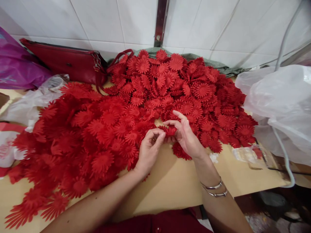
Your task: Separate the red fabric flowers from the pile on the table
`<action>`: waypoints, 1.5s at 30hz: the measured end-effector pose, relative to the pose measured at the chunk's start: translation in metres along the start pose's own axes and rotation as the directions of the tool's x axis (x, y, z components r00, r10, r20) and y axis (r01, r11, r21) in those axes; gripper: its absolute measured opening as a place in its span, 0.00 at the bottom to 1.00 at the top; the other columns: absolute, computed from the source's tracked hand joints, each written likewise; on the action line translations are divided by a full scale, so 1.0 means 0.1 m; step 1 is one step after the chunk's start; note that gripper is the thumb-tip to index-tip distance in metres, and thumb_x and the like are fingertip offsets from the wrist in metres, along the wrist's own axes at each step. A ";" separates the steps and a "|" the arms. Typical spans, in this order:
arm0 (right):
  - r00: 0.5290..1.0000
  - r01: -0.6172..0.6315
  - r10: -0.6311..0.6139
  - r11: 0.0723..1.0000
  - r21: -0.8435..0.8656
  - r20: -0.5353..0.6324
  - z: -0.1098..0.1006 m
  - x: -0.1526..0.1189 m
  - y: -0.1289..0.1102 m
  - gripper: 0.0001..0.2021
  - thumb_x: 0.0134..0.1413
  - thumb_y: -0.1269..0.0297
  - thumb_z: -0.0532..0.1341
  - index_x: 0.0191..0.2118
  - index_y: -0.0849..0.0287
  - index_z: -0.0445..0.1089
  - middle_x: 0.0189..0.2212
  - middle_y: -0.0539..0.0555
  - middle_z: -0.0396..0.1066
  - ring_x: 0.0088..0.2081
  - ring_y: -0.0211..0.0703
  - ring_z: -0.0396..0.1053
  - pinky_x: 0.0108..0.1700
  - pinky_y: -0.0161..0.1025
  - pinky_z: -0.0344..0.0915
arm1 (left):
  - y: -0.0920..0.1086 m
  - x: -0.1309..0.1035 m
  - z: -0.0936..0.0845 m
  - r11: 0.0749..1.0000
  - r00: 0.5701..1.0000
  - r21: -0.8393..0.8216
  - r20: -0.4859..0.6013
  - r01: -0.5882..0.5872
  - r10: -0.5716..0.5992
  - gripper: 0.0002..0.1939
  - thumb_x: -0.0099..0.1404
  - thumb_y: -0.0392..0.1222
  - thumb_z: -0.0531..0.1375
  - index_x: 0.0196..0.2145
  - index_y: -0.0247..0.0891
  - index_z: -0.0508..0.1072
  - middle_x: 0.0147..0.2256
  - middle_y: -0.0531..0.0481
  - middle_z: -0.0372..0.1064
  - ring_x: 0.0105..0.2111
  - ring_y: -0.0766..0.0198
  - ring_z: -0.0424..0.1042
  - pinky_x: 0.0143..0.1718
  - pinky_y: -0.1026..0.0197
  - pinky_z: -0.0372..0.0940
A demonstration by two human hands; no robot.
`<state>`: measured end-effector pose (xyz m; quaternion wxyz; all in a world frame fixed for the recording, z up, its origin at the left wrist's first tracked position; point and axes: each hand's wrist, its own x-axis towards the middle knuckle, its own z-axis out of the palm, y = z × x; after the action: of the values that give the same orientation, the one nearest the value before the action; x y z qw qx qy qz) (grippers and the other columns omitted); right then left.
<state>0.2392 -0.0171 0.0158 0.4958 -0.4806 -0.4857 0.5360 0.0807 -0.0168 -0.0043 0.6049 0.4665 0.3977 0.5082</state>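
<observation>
A red flower [171, 131] is being handled, pinched by left hand [148, 149], touched by loosely spread right hand [187, 138]; steadiness seems needed next

On the near side of the heap of red flowers [145, 97], room for passing is being left over a strip of table [176, 178]. Behind the heap, the way is being closed by the tiled wall [138, 19]; at its back left, by a red bag [65, 63]; at its right, by white plastic bags [284, 100].
</observation>
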 end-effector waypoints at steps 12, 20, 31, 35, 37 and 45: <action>0.965 0.140 -0.170 0.978 -0.155 -0.200 0.06 0.04 0.00 0.10 0.58 0.62 0.68 0.45 0.52 0.70 0.34 0.48 0.73 0.37 0.39 0.71 0.43 0.39 0.69 | 0.01 0.02 -0.01 0.955 0.988 -0.255 0.079 0.150 -0.135 0.14 0.68 0.53 0.66 0.39 0.39 0.73 0.31 0.56 0.69 0.29 0.70 0.71 0.36 0.65 0.68; 0.928 0.294 -0.366 0.834 -0.467 -0.070 0.07 0.01 -0.09 0.08 0.58 0.61 0.70 0.43 0.52 0.77 0.46 0.55 0.72 0.49 0.48 0.72 0.54 0.48 0.71 | 0.01 0.04 -0.01 0.958 0.992 -0.262 -0.003 0.118 -0.123 0.17 0.62 0.54 0.70 0.33 0.38 0.73 0.28 0.56 0.69 0.28 0.70 0.69 0.36 0.65 0.66; 0.932 0.291 -0.358 0.841 -0.456 -0.066 0.08 0.03 -0.03 0.03 0.63 0.65 0.66 0.40 0.52 0.79 0.47 0.56 0.73 0.53 0.47 0.73 0.59 0.49 0.69 | -0.02 0.03 -0.02 0.926 0.983 -0.333 0.020 0.177 -0.181 0.15 0.60 0.50 0.72 0.38 0.39 0.76 0.35 0.53 0.77 0.33 0.66 0.78 0.42 0.61 0.72; 0.918 0.314 -0.392 0.818 -0.483 -0.066 0.10 0.04 -0.03 0.04 0.65 0.65 0.63 0.38 0.53 0.76 0.44 0.56 0.74 0.49 0.45 0.73 0.56 0.47 0.70 | -0.01 0.03 -0.01 0.931 0.984 -0.320 0.021 0.174 -0.177 0.14 0.60 0.48 0.72 0.40 0.39 0.78 0.36 0.51 0.79 0.34 0.65 0.79 0.44 0.60 0.73; 0.914 0.318 -0.400 0.815 -0.485 -0.072 0.10 0.04 -0.02 0.06 0.66 0.66 0.62 0.37 0.54 0.75 0.43 0.56 0.73 0.47 0.45 0.73 0.54 0.46 0.70 | -0.01 0.03 -0.01 0.934 0.985 -0.316 0.019 0.168 -0.171 0.14 0.60 0.48 0.72 0.39 0.38 0.78 0.35 0.52 0.79 0.33 0.65 0.79 0.43 0.60 0.73; 0.918 0.317 -0.391 0.823 -0.471 -0.066 0.07 0.06 0.01 0.07 0.67 0.67 0.60 0.34 0.56 0.71 0.38 0.54 0.71 0.44 0.43 0.71 0.51 0.43 0.68 | -0.01 0.03 -0.03 0.940 0.983 -0.288 0.052 0.182 -0.175 0.14 0.63 0.50 0.70 0.39 0.37 0.77 0.32 0.52 0.77 0.32 0.67 0.77 0.43 0.62 0.72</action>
<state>0.2318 -0.0114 0.0146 0.4990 -0.5248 -0.6360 0.2665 0.0788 -0.0136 -0.0065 0.7156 0.3407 0.3513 0.4984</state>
